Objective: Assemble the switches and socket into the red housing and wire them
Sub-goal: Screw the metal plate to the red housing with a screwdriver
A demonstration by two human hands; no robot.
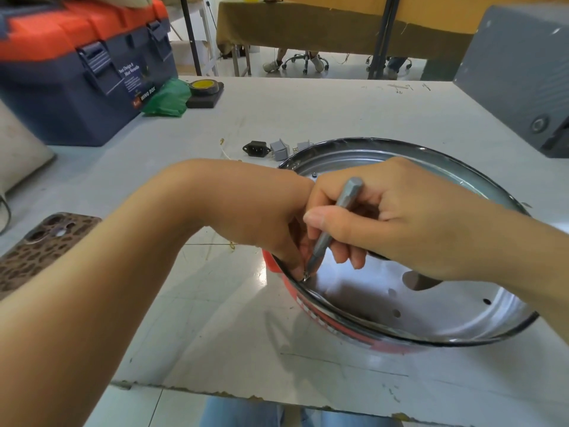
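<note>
The red housing [335, 328], a round shell with a shiny metal inside and a black rim, lies on the table at the right. My right hand [409, 220] grips a grey screwdriver bit [335, 223], its tip down at a small screw [305, 276] on the inner left wall. My left hand [264, 220] reaches over the rim and pinches at that same screw. Behind the housing lie a black socket [255, 148] and two grey switches [279, 149] [303, 146]. A white wire with a brass terminal [224, 147] lies left of them.
A blue and orange toolbox [83, 66] stands at the back left, with a green bag [167, 97] and a tape roll [205, 86] beside it. A phone in a patterned case [40, 248] lies at the left. A grey box [520, 72] occupies the back right.
</note>
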